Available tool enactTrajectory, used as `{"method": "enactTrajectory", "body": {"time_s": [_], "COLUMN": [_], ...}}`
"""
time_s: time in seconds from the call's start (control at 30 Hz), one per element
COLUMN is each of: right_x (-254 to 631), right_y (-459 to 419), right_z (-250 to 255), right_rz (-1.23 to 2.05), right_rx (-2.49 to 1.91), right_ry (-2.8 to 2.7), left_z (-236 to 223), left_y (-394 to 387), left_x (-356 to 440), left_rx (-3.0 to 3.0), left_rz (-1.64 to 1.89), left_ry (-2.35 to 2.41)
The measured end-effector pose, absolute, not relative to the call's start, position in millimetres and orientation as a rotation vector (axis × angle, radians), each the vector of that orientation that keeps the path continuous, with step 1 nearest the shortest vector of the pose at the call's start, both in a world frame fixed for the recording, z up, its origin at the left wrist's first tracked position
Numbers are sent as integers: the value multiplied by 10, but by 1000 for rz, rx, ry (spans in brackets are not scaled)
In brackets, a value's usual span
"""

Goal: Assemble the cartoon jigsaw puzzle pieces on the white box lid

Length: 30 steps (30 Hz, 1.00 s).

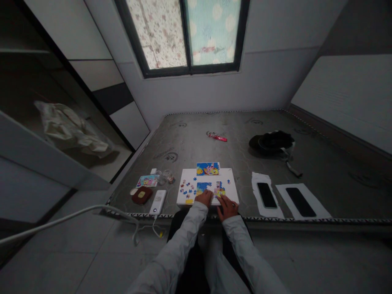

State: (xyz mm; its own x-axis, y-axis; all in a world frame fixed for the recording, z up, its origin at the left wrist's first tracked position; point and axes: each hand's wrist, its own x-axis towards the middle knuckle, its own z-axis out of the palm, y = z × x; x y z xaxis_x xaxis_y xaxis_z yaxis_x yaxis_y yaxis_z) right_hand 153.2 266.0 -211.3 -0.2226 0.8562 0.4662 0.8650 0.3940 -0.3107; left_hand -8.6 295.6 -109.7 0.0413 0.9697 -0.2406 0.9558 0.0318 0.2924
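Grey patterned mattress point(214, 139): broad flat surface bearing every item listed below; places are given from the white board.

White rectangular board point(232, 185): lies at the mattress's near edge, directly ahead of the person. On it, a partly assembled blue and yellow jigsaw patch point(205, 187) sits at the near middle; loose blue and red puzzle pieces point(185, 188) are scattered over its left half.

Left hand point(204, 198): rests palm-down on the board's near edge, fingertips touching the lower rim of the assembled patch. Fingers lie close together and flat; whether a piece is under them cannot be told.

Right hand point(228, 206): just right of the left hand, fingers slightly spread, tips on the patch's lower right corner. Any piece held is too small to see.

Black cap with grey strap point(271, 142): well beyond the board, to the right.

Two black phones, each on a white sheet: near phone point(266, 195) just right of the board, far phone point(300, 201) further right.

Colourful reference picture point(208, 168): touching the board's far edge.

White power bank point(157, 201): left of the board, cable attached.

Dark red oval case point(141, 194): left of the power bank.

Small picture card point(148, 180): left, behind the case.

Red pen-like item point(218, 137): well beyond the board.

No writing is legible.
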Motion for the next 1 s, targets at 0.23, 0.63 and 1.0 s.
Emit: {"method": "enactTrajectory", "body": {"time_s": [0.23,0.63,1.0], "right_x": [1535,1534,1518], "right_y": [2661,2639,2889], "right_z": [-2132,-2141,-1955], "right_rz": [-48,-59,165], "right_rx": [-1485,-1495,-1570], "right_ry": [-2116,-2129,-1965], "left_z": [-1008,-1261,-1444], "left_y": [2890,2143,1742], "left_x": [-175,-414,-532], "left_rx": [1950,1849,1741], "left_rz": [195,792,999], "left_ry": [2003,2016,1922]}}
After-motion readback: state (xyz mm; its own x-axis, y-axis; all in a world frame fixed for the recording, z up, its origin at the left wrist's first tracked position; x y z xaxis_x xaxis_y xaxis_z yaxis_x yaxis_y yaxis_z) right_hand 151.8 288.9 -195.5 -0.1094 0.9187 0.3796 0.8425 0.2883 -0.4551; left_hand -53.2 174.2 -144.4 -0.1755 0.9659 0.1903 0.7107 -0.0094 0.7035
